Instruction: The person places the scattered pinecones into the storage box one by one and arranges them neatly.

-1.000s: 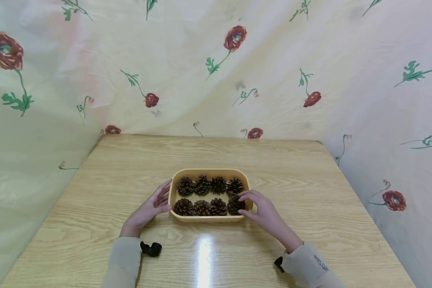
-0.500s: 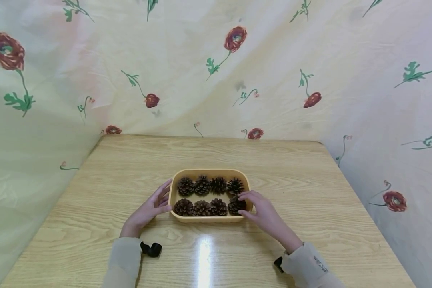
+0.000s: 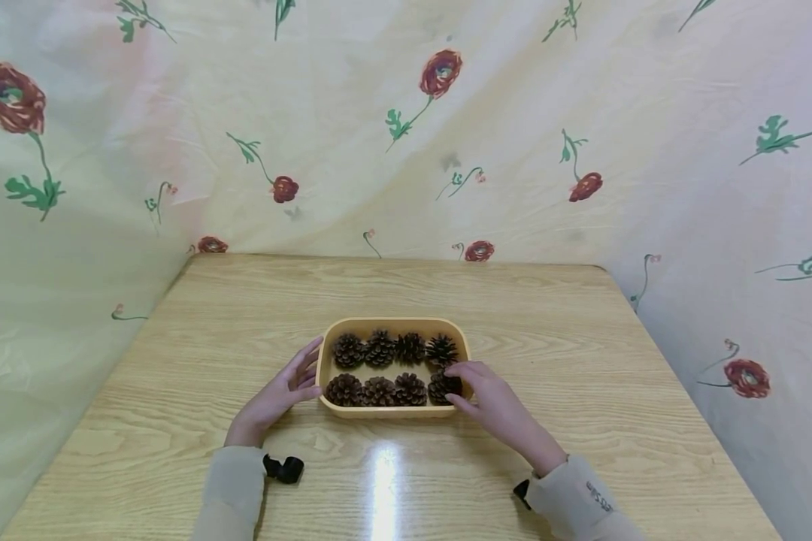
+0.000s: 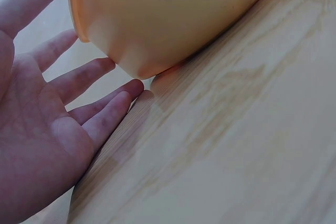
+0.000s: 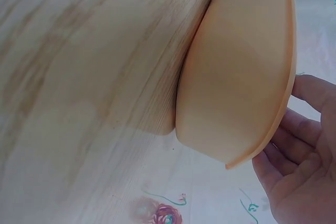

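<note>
A yellow oblong tub (image 3: pixel 395 412) holds several brown pine cones in two rows, such as the far-left pine cone (image 3: pixel 348 351). My left hand (image 3: pixel 283 391) is at the tub's left end, fingers spread and fairly straight. In the left wrist view, its fingertips lie right by the tub's outer wall (image 4: pixel 173 19). Over the right rim reaches my right hand (image 3: pixel 490 398), thumb and fingers pinching the front-right pine cone (image 3: pixel 437 388). The right wrist view has the fingers (image 5: pixel 304 129) going behind the rim, where the tub wall hides their tips and the pine cone.
The tub stands on a light wood-grain table (image 3: pixel 243 300). Behind and beside the table hangs a pale sheet (image 3: pixel 352 113) with printed red flowers. Each sleeve carries a black strap, such as the left strap (image 3: pixel 286 469).
My right hand has shifted very slightly left at the front-right pine cone. The left hand, tub and other pine cones stay where they were.
</note>
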### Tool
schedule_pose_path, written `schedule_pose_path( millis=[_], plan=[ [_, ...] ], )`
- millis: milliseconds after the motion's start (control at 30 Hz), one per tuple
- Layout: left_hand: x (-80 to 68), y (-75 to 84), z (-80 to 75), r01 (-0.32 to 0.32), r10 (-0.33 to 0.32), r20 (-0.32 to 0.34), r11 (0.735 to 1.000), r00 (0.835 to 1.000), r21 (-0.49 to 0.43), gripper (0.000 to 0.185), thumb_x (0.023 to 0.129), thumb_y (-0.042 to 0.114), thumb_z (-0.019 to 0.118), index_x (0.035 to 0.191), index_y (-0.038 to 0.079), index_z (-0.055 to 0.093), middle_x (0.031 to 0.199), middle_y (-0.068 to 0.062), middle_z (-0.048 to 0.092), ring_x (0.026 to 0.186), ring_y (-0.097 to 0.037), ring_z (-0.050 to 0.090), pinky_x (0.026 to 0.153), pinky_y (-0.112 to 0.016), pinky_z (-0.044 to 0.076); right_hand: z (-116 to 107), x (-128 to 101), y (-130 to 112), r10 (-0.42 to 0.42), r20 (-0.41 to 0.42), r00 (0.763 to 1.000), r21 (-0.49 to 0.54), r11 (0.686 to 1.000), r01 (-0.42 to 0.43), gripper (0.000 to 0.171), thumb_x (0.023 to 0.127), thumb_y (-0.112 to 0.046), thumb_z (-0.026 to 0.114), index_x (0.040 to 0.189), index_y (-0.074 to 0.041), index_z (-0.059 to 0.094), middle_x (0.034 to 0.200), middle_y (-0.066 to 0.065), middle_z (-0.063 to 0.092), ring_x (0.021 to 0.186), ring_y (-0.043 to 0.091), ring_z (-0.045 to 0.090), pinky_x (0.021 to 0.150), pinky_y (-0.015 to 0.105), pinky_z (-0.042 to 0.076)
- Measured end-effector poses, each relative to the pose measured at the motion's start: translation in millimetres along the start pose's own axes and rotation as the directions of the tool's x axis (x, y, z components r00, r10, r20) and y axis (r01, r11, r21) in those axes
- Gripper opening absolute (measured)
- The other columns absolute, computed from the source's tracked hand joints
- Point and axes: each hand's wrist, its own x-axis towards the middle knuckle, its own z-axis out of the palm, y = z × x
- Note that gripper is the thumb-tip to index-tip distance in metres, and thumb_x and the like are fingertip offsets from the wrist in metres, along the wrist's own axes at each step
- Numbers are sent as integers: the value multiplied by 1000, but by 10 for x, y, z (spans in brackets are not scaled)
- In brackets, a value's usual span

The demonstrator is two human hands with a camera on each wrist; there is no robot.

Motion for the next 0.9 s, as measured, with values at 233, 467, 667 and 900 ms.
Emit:
schedule_pose_path(
  millis=[233, 467, 667, 900],
  plan=[
    [1, 12, 1, 2, -2, 1, 1000, 1000, 4, 81, 90, 7, 58, 150, 27, 8, 154, -14, 8, 138, -38, 16, 111, -44, 17, -6, 6, -2, -4, -4, 1000, -4, 1000, 4, 30, 80, -18, 72, 106, -6, 64, 111, 9, 62, 105, 24, 57, 86, 38, 51],
    [4, 5, -6, 9, -9, 0, 1000, 1000, 17, 80, 90, 8, 58, 150, 27, 8, 154, -14, 9, 138, -38, 15, 112, -43, 17, -26, 9, -17, -9, 4, 1000, 4, 1000, 9, 29, 80, -18, 72, 105, -6, 65, 109, 8, 63, 102, 24, 58, 82, 37, 52],
    [-2, -14, -18, 0, 0, 4, 1000, 1000, 24, 80, 90, 7, 57, 150, 24, 7, 154, -15, 8, 138, -39, 15, 112, -45, 16, -32, 6, -19, -9, 2, 1000, 9, 1000, 9, 27, 79, -18, 73, 103, -8, 65, 108, 7, 63, 95, 20, 59, 73, 33, 53],
    [-1, -17, -17, 2, -2, 0, 1000, 1000, 20, 81, 90, 9, 58, 150, 26, 7, 154, -13, 8, 138, -38, 15, 111, -32, 23, -22, 10, -13, -16, -13, 1000, 17, 1000, 16, 25, 78, -16, 74, 101, -8, 66, 105, 6, 64, 90, 17, 59, 71, 31, 53]
  ],
)
